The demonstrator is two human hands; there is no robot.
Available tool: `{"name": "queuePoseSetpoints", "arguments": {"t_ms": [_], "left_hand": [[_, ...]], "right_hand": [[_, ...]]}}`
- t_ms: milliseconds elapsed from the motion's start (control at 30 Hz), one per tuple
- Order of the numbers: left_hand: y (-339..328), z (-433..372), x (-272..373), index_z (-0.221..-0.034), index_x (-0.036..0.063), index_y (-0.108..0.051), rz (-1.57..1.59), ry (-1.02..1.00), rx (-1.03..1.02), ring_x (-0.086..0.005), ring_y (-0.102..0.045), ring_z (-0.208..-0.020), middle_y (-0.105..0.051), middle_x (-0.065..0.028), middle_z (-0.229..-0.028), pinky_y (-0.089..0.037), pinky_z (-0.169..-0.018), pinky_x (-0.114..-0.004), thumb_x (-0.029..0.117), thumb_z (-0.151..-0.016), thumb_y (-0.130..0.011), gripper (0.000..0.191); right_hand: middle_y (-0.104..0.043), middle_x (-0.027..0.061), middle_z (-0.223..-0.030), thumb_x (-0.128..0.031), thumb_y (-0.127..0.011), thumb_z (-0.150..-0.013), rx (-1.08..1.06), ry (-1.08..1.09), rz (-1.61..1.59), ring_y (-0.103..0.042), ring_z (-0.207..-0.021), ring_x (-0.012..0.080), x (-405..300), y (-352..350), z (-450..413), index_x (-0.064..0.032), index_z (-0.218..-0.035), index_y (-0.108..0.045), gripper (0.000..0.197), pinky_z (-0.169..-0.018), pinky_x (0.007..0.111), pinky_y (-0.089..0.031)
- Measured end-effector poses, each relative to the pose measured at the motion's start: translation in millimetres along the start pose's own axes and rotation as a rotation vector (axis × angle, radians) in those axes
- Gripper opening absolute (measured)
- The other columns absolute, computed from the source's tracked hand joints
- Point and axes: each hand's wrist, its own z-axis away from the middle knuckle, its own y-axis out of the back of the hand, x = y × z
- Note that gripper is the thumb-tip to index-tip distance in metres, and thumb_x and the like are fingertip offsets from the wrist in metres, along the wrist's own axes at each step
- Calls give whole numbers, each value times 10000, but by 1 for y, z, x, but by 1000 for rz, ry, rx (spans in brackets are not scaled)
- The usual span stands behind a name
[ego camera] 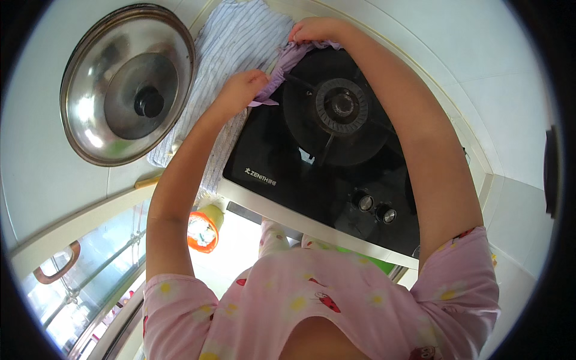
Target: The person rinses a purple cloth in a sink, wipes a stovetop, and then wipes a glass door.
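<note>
A bunched purple cloth (291, 57) lies along the back left edge of a black glass gas hob (288, 144). My left hand (246, 87) grips its near end beside the hob's left edge, where a flat tip of the cloth sticks out onto the glass. Farther back, my right hand (312, 31) has hold of the cloth near the hob's far corner, and a little of it shows beyond the wrist. Left of the hob is a striped blue and white cloth (234, 40), spread on the counter. The round burner (342, 104) is bare.
A large metal pan lid with a black knob (128, 85) is at the left. Two control knobs (375, 209) are on the hob's front right. Below the counter's left front edge stands a bin with an orange rim (204, 231). Tiled wall (486, 49) rises behind and to the right.
</note>
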Motion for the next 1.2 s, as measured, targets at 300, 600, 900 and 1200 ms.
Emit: {"name": "queuePoseSetpoints", "arguments": {"t_ms": [300, 600, 900, 1200], "left_hand": [[4, 84, 30, -861, -19, -565, -168, 18, 150, -92, -472, -597, -547, -46, -654, -383, -547, -241, 122, -781, -551, 163], [-31, 171, 34, -830, 40, -590, -250, 161, 186, -345, -575, -736, -601, -167, -769, -449, -633, -398, 218, -757, -539, 199], [-59, 259, 20, -1033, -31, -543, 65, 273, 13, -194, -600, -791, -607, -124, -902, -475, -700, -285, 82, -796, -513, 265], [-32, 269, 27, -1185, -4, -444, -191, 86, 228, -255, -514, -1024, -533, -153, -1107, -385, -875, -330, 116, -816, -516, 394]], "right_hand": [[-620, 93, -897, -210, -511, -762, -196, -250, 261, -578, -685, 202, -82, -53, -2, -63, -949, -612, 258, -573, 345, -470], [-645, 135, -815, -146, -546, -687, -139, 12, 888, -624, -721, 256, -127, -152, 8, -55, -734, -677, 167, -586, 399, -476], [-491, 84, -811, -68, -516, -673, 805, 298, 509, -489, -797, 248, -123, -283, 115, -70, -1018, -523, 345, -675, 346, -400], [-450, 150, -1170, -227, -559, -739, 976, 182, 397, -403, -1118, 273, -132, -308, 108, 1, -1186, -398, 527, -966, 371, -301]]}}
